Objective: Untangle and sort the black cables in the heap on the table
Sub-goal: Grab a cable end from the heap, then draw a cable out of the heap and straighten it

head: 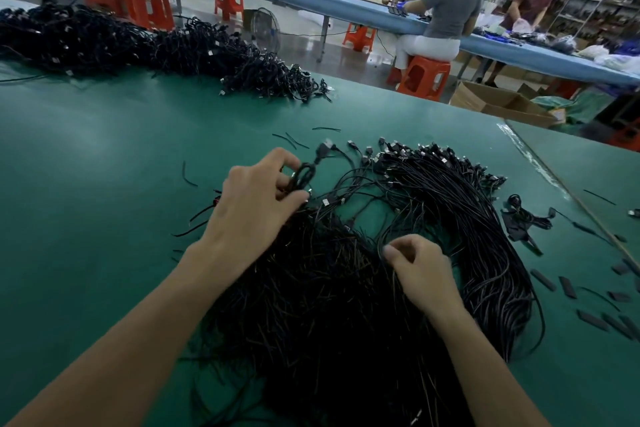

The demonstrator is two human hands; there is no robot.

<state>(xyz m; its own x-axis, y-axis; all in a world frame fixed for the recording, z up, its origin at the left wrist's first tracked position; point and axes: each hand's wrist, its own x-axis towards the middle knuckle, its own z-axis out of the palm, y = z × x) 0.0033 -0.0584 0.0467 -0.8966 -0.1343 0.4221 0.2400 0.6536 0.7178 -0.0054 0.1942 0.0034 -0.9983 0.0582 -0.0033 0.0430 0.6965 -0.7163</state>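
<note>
Two heaps of black cables lie on the green table (pixel 104 149): the near heap (pixel 329 305) sprawls under both forearms, and a second heap (pixel 138 45) lies well apart along the far edge. The left hand (pixel 256 208) pinches a small looped cable (pixel 303 177) at the near heap's far-left edge. The right hand (pixel 420 270), fingers curled, pinches a thin strand (pixel 382 244) on top of it.

The heap (pixel 329 305) runs off the bottom edge; two workers (pixel 446 7) (at the far bench) are blurred.
</note>
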